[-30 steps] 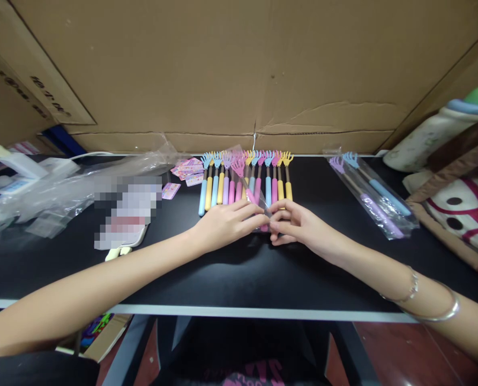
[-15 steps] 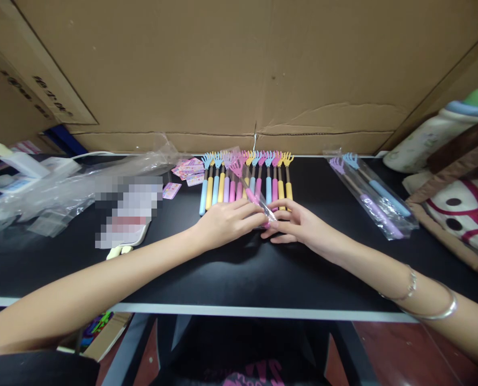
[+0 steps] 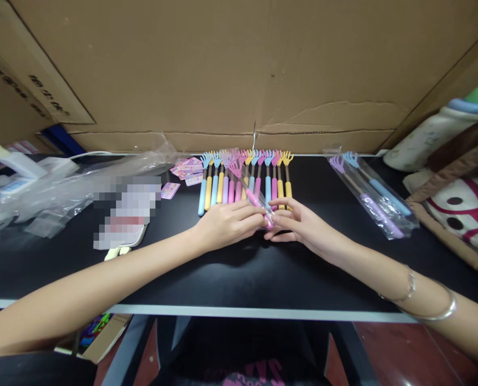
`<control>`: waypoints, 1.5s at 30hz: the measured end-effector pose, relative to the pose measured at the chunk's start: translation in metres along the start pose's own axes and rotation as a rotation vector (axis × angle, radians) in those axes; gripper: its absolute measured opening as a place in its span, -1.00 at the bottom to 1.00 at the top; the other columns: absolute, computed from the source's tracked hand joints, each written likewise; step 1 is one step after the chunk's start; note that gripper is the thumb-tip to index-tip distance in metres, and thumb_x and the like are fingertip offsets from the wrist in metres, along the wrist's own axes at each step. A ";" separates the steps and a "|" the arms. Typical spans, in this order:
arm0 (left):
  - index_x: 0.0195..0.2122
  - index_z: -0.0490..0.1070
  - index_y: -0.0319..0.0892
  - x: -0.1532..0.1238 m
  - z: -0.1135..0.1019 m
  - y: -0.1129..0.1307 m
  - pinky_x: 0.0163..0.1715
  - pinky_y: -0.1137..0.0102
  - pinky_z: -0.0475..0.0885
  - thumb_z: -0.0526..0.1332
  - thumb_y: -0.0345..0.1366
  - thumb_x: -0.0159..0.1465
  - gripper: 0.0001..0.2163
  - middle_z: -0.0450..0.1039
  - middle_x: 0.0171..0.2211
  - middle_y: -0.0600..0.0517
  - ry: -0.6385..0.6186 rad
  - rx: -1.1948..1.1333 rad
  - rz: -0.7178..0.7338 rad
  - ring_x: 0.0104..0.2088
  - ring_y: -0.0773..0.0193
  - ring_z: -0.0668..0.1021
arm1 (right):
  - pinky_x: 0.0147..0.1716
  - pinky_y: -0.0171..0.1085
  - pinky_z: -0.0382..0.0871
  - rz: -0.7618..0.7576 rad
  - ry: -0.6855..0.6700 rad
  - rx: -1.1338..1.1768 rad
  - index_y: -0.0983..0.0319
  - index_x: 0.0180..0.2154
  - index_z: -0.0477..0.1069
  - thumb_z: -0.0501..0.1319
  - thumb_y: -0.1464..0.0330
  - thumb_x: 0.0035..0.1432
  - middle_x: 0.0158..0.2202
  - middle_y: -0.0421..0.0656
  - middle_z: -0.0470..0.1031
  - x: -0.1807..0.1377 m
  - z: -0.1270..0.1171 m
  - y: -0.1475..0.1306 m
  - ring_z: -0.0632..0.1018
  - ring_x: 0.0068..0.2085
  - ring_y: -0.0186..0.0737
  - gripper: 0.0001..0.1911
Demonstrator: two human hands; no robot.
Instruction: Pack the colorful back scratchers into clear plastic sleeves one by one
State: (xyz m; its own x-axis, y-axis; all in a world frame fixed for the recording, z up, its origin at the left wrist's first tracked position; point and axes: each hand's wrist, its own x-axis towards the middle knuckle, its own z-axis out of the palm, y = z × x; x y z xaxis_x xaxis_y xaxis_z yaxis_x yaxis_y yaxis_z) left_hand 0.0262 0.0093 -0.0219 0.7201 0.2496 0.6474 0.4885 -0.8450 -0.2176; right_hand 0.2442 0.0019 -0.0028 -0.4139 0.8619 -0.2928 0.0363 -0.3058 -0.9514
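Taking the row of scratchers (image 3: 257, 186) as my landmark, I look in from afar and read the table (image 3: 162, 276) from the left. Well to the left of the row lie crumpled clear bags (image 3: 98, 174), with a blurred-out device (image 3: 126, 217) closer to it; small printed cards (image 3: 188, 167) sit just left of its claw ends. In front of the row, left of its middle, the left hand (image 3: 230, 224) comes in with fingers bent over, clamped as I judge it on the pink scratcher (image 3: 252, 198) near its handle end; the thumb is hidden from me. That scratcher lies slantwise across the row, claw over the row's middle and pointing away to the left, handle running down to the right and out past the front. So its long axis leads straight into the right hand (image 3: 294, 221), which is in front of the row's right end. Its thumb and fingers curl close together at the lower end of the clear sleeve (image 3: 269, 213); I cannot tell whether they pinch it. Well right of the row lie two sleeved scratchers (image 3: 367, 187), slanting the same way.
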 end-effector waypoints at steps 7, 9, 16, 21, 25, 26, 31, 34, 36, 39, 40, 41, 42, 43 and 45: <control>-0.24 0.49 -0.17 0.002 0.000 0.003 -0.26 0.47 0.53 0.16 -0.34 0.36 -0.88 0.61 -0.20 0.03 0.053 -0.029 -0.006 -0.24 0.32 0.61 | -0.19 -0.18 0.57 0.067 -0.020 0.003 0.17 -0.06 0.23 0.37 0.36 0.08 -0.35 -0.23 0.57 0.003 -0.003 -0.005 0.64 -0.33 -0.27 -0.56; -0.24 0.49 -0.18 0.002 0.000 0.003 -0.25 0.47 0.53 0.17 -0.35 0.35 -0.89 0.60 -0.20 0.03 0.060 -0.038 0.003 -0.21 0.31 0.60 | -0.18 -0.20 0.56 0.072 -0.057 0.004 0.18 -0.07 0.26 0.40 0.33 0.05 -0.32 -0.22 0.58 0.003 -0.005 -0.006 0.64 -0.31 -0.28 -0.54; -0.13 0.49 -0.18 0.003 -0.005 0.002 -0.21 0.43 0.54 0.14 -0.35 0.38 -0.85 0.60 -0.15 0.01 -0.008 -0.037 0.022 -0.15 0.28 0.60 | -0.19 -0.21 0.55 0.050 -0.086 -0.015 0.18 -0.12 0.29 0.45 0.27 -0.02 -0.33 -0.23 0.58 0.003 -0.006 -0.006 0.64 -0.30 -0.27 -0.52; -0.02 0.46 -0.18 0.003 -0.007 -0.001 -0.08 0.38 0.53 0.14 -0.28 0.39 -0.79 0.58 -0.09 -0.02 -0.002 0.006 0.023 -0.05 0.25 0.58 | -0.13 -0.20 0.54 0.027 -0.082 0.008 0.17 -0.11 0.30 0.45 0.28 -0.02 -0.34 -0.24 0.58 0.001 -0.007 -0.009 0.64 -0.29 -0.29 -0.53; 0.00 0.45 -0.17 0.003 -0.007 -0.002 0.01 0.34 0.50 0.14 -0.28 0.39 -0.78 0.57 -0.05 -0.01 0.024 0.059 0.016 -0.03 0.24 0.57 | -0.07 -0.15 0.51 -0.033 -0.074 0.001 0.19 -0.08 0.34 0.43 0.31 0.02 -0.30 -0.21 0.57 0.000 -0.014 -0.016 0.62 -0.24 -0.28 -0.55; 0.03 0.44 -0.17 0.003 -0.007 -0.002 0.02 0.33 0.50 0.13 -0.29 0.39 -0.76 0.57 -0.03 -0.02 0.016 0.076 0.015 -0.03 0.24 0.57 | -0.05 -0.15 0.49 -0.047 -0.074 -0.009 0.19 -0.06 0.35 0.43 0.31 0.02 -0.28 -0.20 0.57 0.000 -0.017 -0.018 0.61 -0.22 -0.28 -0.55; 0.07 0.42 -0.18 0.002 -0.005 -0.001 0.03 0.31 0.50 0.12 -0.33 0.38 -0.74 0.55 0.01 -0.03 0.000 0.100 0.010 0.00 0.22 0.56 | -0.01 -0.10 0.47 -0.067 -0.045 -0.063 0.19 -0.04 0.40 0.42 0.27 0.03 -0.22 -0.15 0.56 -0.008 -0.036 -0.023 0.59 -0.22 -0.25 -0.55; 0.00 0.46 -0.19 0.001 -0.003 -0.001 -0.02 0.28 0.53 0.13 -0.38 0.36 -0.77 0.56 0.00 -0.03 -0.023 0.059 0.022 -0.02 0.17 0.56 | -0.02 -0.08 0.48 -0.062 0.027 -0.101 0.16 -0.02 0.40 0.40 0.23 0.05 -0.18 -0.12 0.56 -0.023 -0.053 -0.022 0.60 -0.21 -0.21 -0.54; -0.03 0.47 -0.20 -0.001 0.000 -0.001 -0.07 0.28 0.54 0.10 -0.42 0.35 -0.77 0.56 -0.03 -0.05 -0.076 0.031 0.037 -0.04 0.16 0.56 | -0.04 -0.03 0.50 -0.056 0.120 -0.122 0.12 0.00 0.39 0.41 0.20 0.02 -0.17 -0.10 0.57 -0.036 -0.067 -0.021 0.60 -0.18 -0.13 -0.50; -0.09 0.50 -0.19 -0.003 0.003 -0.003 -0.12 0.29 0.54 0.05 -0.45 0.36 -0.75 0.57 -0.05 -0.08 -0.176 -0.025 0.040 -0.04 0.16 0.54 | -0.08 -0.09 0.51 -0.098 0.282 -0.110 0.06 -0.05 0.44 0.41 0.23 0.00 -0.12 -0.10 0.56 -0.057 -0.092 -0.020 0.59 -0.13 -0.10 -0.56; -0.11 0.51 -0.19 -0.003 0.004 -0.003 -0.13 0.29 0.54 0.05 -0.44 0.36 -0.75 0.57 -0.06 -0.09 -0.195 -0.046 0.036 -0.04 0.16 0.54 | -0.08 -0.14 0.50 -0.095 0.334 -0.093 0.06 -0.06 0.46 0.39 0.25 0.03 -0.11 -0.10 0.55 -0.064 -0.101 -0.020 0.59 -0.14 -0.13 -0.62; -0.12 0.51 -0.19 -0.004 0.005 -0.003 -0.14 0.30 0.54 0.04 -0.44 0.37 -0.75 0.57 -0.08 -0.09 -0.206 -0.065 0.028 -0.05 0.17 0.54 | -0.11 -0.19 0.50 -0.113 0.391 -0.070 0.06 -0.09 0.47 0.39 0.30 0.03 -0.12 -0.10 0.55 -0.071 -0.110 -0.020 0.59 -0.19 -0.18 -0.65; -0.12 0.51 -0.19 -0.004 0.005 -0.003 -0.15 0.30 0.54 0.04 -0.44 0.37 -0.75 0.58 -0.10 -0.08 -0.210 -0.079 0.018 -0.07 0.18 0.54 | -0.12 -0.22 0.50 -0.127 0.453 -0.053 0.07 -0.10 0.48 0.38 0.34 0.04 -0.10 -0.09 0.54 -0.076 -0.119 -0.021 0.58 -0.23 -0.22 -0.67; -0.13 0.51 -0.20 -0.003 0.005 -0.003 -0.16 0.31 0.54 0.04 -0.44 0.37 -0.76 0.58 -0.12 -0.08 -0.208 -0.090 0.011 -0.08 0.18 0.55 | -0.14 -0.23 0.49 -0.123 0.524 -0.044 0.08 -0.11 0.49 0.35 0.38 0.06 -0.08 -0.08 0.52 -0.081 -0.128 -0.022 0.57 -0.28 -0.26 -0.70; -0.14 0.51 -0.19 -0.003 0.005 -0.003 -0.17 0.31 0.55 0.05 -0.45 0.37 -0.77 0.59 -0.15 -0.06 -0.202 -0.103 0.001 -0.11 0.19 0.56 | -0.11 -0.23 0.46 -0.109 0.668 -0.053 0.09 -0.12 0.48 0.27 0.45 0.14 -0.04 -0.06 0.50 -0.089 -0.143 -0.024 0.56 -0.32 -0.31 -0.74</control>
State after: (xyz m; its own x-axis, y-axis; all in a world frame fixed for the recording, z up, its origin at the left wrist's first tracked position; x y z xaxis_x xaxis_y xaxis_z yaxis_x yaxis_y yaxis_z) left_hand 0.0253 0.0138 -0.0269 0.8097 0.3291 0.4858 0.4422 -0.8865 -0.1364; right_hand 0.4107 -0.0096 0.0322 0.2330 0.9566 -0.1748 0.0773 -0.1974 -0.9773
